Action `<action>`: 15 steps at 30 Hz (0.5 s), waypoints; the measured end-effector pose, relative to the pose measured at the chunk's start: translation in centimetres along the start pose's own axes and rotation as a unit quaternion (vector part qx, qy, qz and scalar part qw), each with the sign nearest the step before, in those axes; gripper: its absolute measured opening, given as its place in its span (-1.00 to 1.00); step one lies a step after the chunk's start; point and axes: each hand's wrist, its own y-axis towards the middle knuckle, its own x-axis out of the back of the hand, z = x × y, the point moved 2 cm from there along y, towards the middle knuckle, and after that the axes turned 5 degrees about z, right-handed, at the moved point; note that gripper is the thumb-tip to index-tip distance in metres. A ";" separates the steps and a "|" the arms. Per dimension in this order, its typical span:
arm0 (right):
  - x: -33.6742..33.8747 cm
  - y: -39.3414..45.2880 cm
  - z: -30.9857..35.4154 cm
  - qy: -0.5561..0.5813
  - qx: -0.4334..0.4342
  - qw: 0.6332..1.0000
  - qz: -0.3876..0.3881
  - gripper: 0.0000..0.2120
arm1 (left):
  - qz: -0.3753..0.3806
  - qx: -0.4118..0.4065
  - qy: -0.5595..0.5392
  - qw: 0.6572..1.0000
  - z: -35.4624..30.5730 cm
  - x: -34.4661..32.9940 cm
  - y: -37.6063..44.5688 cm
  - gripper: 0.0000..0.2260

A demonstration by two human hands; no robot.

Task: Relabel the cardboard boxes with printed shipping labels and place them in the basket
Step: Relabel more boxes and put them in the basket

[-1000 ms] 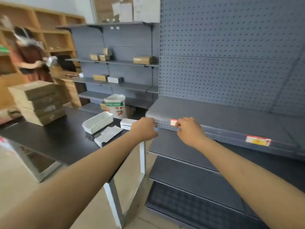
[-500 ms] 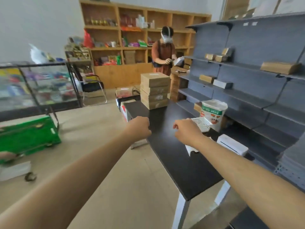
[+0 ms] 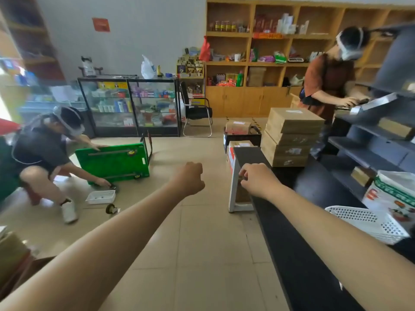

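View swung further left since half second ago; both arms stay stretched out. Left hand [image 3: 190, 178] fisted, empty. Right hand [image 3: 258, 180] loosely curled, content cannot tell. Cardboard boxes [image 3: 290, 140] stacked on table [image 3: 298, 254] at 1 o'clock; basket [image 3: 368, 223] at 3 o'clock. Risk: fast turning, arm may knock stack. Label writing unreadable.

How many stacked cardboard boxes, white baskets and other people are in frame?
Stacked cardboard boxes on the black table: 4
White baskets: 2, the table basket and the floor basket
Other people: 2, the crouching person and the standing person
Total: 8
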 end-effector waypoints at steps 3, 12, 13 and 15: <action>-1.6 5.5 0.9 0.011 0.003 1.000 0.025 -0.70 | 0.016 0.007 0.011 1.000 2.6 -0.2 3.9 -0.65; -2.6 21.5 2.0 -0.016 -0.012 1.000 0.021 -0.74 | 0.056 -0.039 0.038 0.997 8.3 1.1 20.2 -0.61; -2.5 22.9 1.8 -0.015 -0.017 1.000 0.016 -0.73 | 0.055 -0.045 0.041 0.997 8.7 1.2 21.9 -0.61; -2.6 25.5 1.2 -0.010 -0.034 0.999 0.008 -0.73 | 0.055 -0.056 0.043 0.996 9.2 0.9 25.2 -0.62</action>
